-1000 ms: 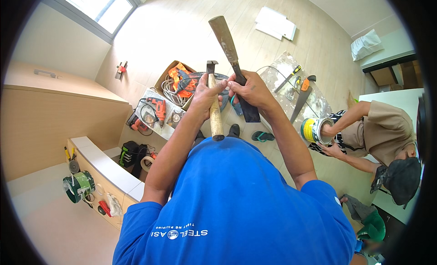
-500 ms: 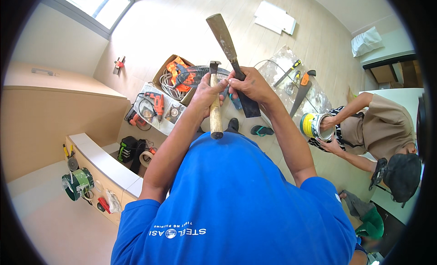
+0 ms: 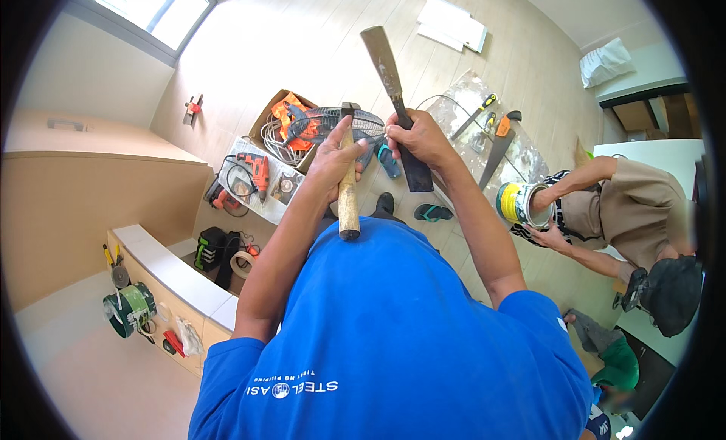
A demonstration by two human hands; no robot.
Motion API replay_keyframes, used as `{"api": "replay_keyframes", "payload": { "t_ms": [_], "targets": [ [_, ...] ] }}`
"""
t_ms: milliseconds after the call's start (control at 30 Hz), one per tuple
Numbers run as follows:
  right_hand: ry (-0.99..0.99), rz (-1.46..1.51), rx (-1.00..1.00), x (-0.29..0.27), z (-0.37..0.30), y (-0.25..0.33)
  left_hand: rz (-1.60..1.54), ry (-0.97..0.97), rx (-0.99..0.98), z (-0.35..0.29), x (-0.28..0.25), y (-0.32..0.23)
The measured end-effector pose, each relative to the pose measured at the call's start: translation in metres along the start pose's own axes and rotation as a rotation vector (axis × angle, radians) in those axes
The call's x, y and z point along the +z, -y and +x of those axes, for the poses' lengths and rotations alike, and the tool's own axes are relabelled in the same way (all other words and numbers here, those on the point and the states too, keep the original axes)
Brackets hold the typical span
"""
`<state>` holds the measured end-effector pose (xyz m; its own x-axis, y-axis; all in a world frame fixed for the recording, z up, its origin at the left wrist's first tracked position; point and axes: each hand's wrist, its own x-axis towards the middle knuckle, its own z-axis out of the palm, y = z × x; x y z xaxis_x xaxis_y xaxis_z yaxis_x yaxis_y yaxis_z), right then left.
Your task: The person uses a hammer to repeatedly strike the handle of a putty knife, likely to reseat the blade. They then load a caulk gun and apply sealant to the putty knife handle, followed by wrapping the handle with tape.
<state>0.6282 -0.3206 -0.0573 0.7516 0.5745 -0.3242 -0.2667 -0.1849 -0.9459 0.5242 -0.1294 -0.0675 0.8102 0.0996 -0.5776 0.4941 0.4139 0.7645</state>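
Observation:
My left hand (image 3: 338,162) is wrapped round a hammer (image 3: 349,206) with a pale, worn wooden handle. Its dark metal head points away from me, and the handle's butt hangs near my blue shirt. In my right hand (image 3: 422,141) is a long flat tool (image 3: 383,62), gripped near its narrow neck. The far part is brownish grey, paint-spotted and wider at the tip; below my fingers a broad dark part (image 3: 417,174) reaches toward me. Whether it is a scraper or some other blade, I cannot tell. A small gap separates my two hands.
A board (image 3: 522,156) at right carries a handsaw (image 3: 499,149) and a yellow-black tool. To the left lie a red drill (image 3: 259,175) and a box (image 3: 265,126) of cables, with a fan (image 3: 333,126) beside it. At right, a co-worker reaches into a paint can (image 3: 518,204).
My hands have drawn slightly apart. The hammer has shifted a little left and toward me, while the flat tool's far end has moved slightly right.

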Motion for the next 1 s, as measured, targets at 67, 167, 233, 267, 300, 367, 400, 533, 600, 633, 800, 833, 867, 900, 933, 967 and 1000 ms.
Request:
{"api": "replay_keyframes", "payload": {
  "t_ms": [67, 167, 233, 267, 300, 367, 400, 533, 600, 633, 800, 833, 867, 900, 933, 967, 1000],
  "targets": [
    [0.099, 0.025, 0.027, -0.007, -0.004, 0.002, -0.044, 0.043, -0.004, 0.003, -0.008, -0.002],
    [0.226, -0.041, 0.055, -0.016, -0.008, 0.000, -0.097, 0.115, 0.003, 0.009, -0.012, -0.016],
    [0.279, -0.133, 0.053, -0.015, -0.012, 0.001, -0.137, 0.179, 0.040, 0.009, -0.011, -0.025],
    [0.305, -0.178, 0.052, -0.014, -0.014, 0.003, -0.160, 0.205, 0.088, 0.007, -0.007, -0.029],
    [0.311, -0.252, 0.051, -0.012, -0.016, 0.005, -0.191, 0.194, 0.078, 0.008, -0.007, -0.030],
    [0.321, -0.399, 0.049, -0.009, -0.020, 0.015, -0.251, 0.173, 0.058, 0.013, -0.006, -0.032],
    [0.344, -0.455, 0.051, -0.009, -0.022, 0.018, -0.268, 0.170, 0.045, 0.014, -0.006, -0.031],
    [0.395, -0.673, 0.078, -0.010, -0.023, 0.025, -0.333, 0.159, -0.006, 0.015, -0.007, -0.027],
    [0.396, -0.738, 0.107, -0.010, -0.023, 0.029, -0.329, 0.159, -0.051, 0.014, -0.009, -0.024],
    [0.394, -0.748, 0.124, -0.010, -0.023, 0.032, -0.330, 0.158, -0.073, 0.014, -0.010, -0.022],
    [0.446, -0.869, 0.165, -0.014, -0.016, 0.045, -0.548, 0.205, -0.132, 0.025, -0.019, 0.003],
    [0.442, -0.918, 0.159, -0.013, -0.016, 0.049, -0.571, 0.204, -0.138, 0.025, -0.019, 0.006],
    [0.437, -0.966, 0.153, -0.011, -0.015, 0.054, -0.626, 0.245, -0.136, 0.028, -0.022, 0.011],
    [0.437, -1.018, 0.145, -0.009, -0.014, 0.059, -0.684, 0.282, -0.131, 0.029, -0.024, 0.016],
    [0.424, -1.091, 0.093, -0.008, -0.014, 0.064, -0.741, 0.320, -0.125, 0.031, -0.027, 0.020],
    [0.409, -1.164, 0.040, -0.005, -0.015, 0.069, -0.792, 0.327, -0.120, 0.032, -0.029, 0.025],
    [0.393, -1.238, -0.017, -0.003, -0.015, 0.072, -0.843, 0.334, -0.111, 0.030, -0.027, 0.027]
  ]
}}
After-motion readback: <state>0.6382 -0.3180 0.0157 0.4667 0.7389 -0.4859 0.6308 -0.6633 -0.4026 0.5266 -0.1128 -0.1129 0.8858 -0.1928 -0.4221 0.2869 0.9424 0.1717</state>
